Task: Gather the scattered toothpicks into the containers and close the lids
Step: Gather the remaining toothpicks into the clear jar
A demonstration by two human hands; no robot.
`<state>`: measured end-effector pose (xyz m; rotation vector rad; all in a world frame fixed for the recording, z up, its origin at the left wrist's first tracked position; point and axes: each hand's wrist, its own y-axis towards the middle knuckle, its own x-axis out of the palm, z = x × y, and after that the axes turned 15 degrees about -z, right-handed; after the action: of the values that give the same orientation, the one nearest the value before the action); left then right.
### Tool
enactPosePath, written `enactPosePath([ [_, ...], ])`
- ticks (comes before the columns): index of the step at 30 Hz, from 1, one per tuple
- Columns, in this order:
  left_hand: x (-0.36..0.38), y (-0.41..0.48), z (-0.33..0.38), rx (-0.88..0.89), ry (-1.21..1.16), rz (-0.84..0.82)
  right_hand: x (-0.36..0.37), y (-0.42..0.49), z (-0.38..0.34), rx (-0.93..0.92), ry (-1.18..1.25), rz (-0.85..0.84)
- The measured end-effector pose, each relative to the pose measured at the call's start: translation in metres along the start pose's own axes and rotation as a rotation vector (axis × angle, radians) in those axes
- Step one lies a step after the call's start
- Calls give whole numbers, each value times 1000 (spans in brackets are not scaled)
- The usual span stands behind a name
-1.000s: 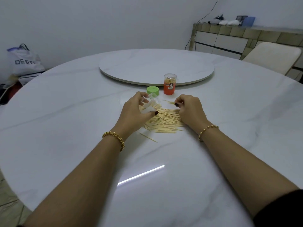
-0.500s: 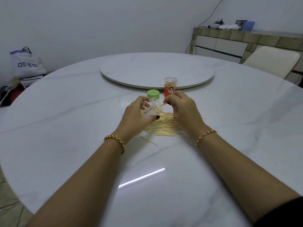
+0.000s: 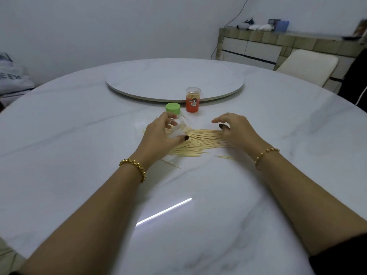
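Work roughly half done: orange toothpick jar [image 3: 193, 100] capped, pale wooden toothpicks [image 3: 200, 141] heaped on the white marble table [image 3: 79, 139], left hand [image 3: 158, 135] gripping the tilted clear plastic jar [image 3: 179, 127], right hand [image 3: 237, 131] loose and empty above them, round green lid [image 3: 173, 110] off.

Toothpicks [image 3: 200, 142] before lid [image 3: 173, 110], container [image 3: 193, 99]

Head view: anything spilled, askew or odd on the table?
Yes: toothpicks lie spilled on the table by the right hand, strays nearer. The left hand holds the clear container tilted, its green lid off behind it.
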<state>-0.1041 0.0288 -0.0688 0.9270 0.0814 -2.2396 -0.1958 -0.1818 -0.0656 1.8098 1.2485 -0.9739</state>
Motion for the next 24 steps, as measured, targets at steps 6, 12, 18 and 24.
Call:
enactPosePath([
  [6, 4, 0, 4, 39, -4, -21, -3, -26, 14, 134, 86, -202],
  [12, 4, -1, 5, 48, -5, -20, 18, -42, -5, 26, -22, -260],
  [18, -3, -1, 2, 22, -22, 29, 38, -15, -25, 15, -104, -258],
  [24, -10, 0, -2, 7, -49, 88, 46, 13, -34, -38, -139, -166],
])
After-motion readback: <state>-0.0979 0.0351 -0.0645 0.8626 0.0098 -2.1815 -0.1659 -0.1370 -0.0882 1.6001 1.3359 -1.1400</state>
